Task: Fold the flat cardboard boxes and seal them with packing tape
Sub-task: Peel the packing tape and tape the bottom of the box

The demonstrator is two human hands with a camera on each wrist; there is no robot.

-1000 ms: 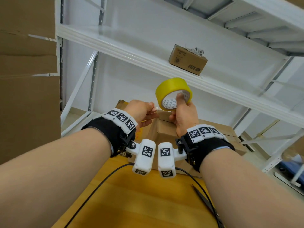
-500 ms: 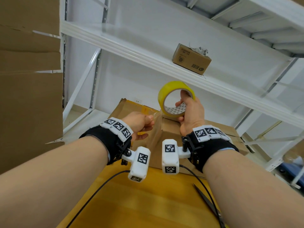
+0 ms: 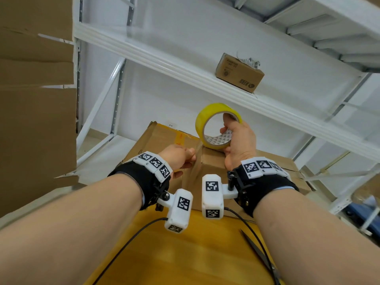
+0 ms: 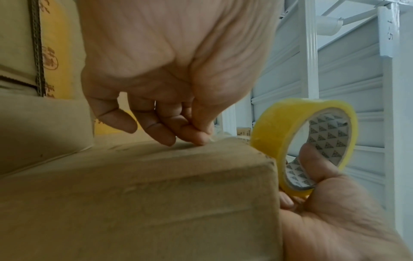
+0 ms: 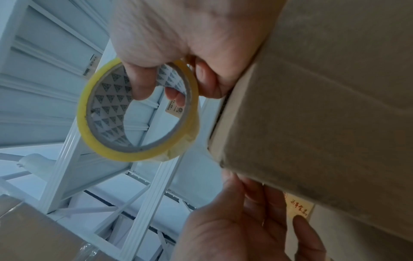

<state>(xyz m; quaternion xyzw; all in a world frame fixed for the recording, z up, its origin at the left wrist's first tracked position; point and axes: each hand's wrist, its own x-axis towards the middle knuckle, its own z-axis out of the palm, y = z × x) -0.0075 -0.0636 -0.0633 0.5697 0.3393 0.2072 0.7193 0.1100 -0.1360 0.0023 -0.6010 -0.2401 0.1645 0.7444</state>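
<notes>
A small folded cardboard box [image 3: 207, 171] [image 4: 156, 194] [image 5: 330, 114] stands on the yellow wooden table [image 3: 185, 260]. My right hand [image 3: 228, 134] [image 5: 156, 91] grips the yellow tape roll [image 3: 200, 122] [image 4: 279, 130] [image 5: 89, 109], thumb through its core, with the roll down at the box's far top edge. My left hand [image 3: 190, 159] [image 4: 201, 136] pinches the clear tape end and holds it against the box's upper left face. The strip between hand and roll is barely visible.
Behind the small box lies a larger taped carton [image 3: 164, 138]. Flat cardboard sheets [image 3: 30, 120] lean at the left. White metal shelving [image 3: 205, 77] carries a little brown box [image 3: 239, 73]. Scissors [image 3: 259, 249] and cables lie on the table near my right forearm.
The roll has come down from above the box to its far top edge. My left hand has dropped with the tape end onto the box.
</notes>
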